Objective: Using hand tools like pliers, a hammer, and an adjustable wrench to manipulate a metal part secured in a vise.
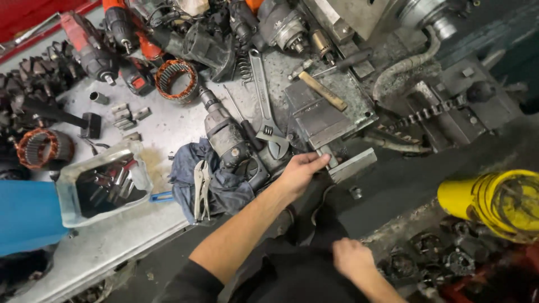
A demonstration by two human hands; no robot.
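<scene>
Cluttered grey workbench (pixel 163 126), slanting from the upper right down to the lower left, near edge running diagonally past the forearms. At the bench's right end, a heavy grey machine (pixel 359 17) with a curved hose and a length of chain (pixel 421 116) trailing toward the right. Off the bench at the far right, a yellow cylinder (pixel 494 202) lying on its side above dark parts on the floor.

Near the right end of the near edge, a steel vise (pixel 323 120) with a wooden-handled hammer (pixel 323 91) resting across its top. Left hand (pixel 298 171) stretched out to the vise's near corner, fingers curled around the small metal piece (pixel 331 160) jutting from its jaw end, thumb on top; piece touching the fingertips, projecting past them toward the vise. Right hand (pixel 351 257) lower, off the bench, pressed loosely closed against dark cloth (pixel 306 224) hanging below the near edge; whether gripping it, cannot tell.

Just left of the left hand, a grimy electric drill (pixel 224 134) lying on a blue rag (pixel 219 182), with locking pliers (pixel 201 188) on the rag at the near edge. Between drill and vise, an adjustable wrench (pixel 264 106), head toward the hand. Toward the left end, a clear plastic tub (pixel 101 182) of small metal parts, beside a blue container (pixel 28 216). Along the far edge, red cordless tools (pixel 90 50) and copper-wound stators (pixel 175 78).
</scene>
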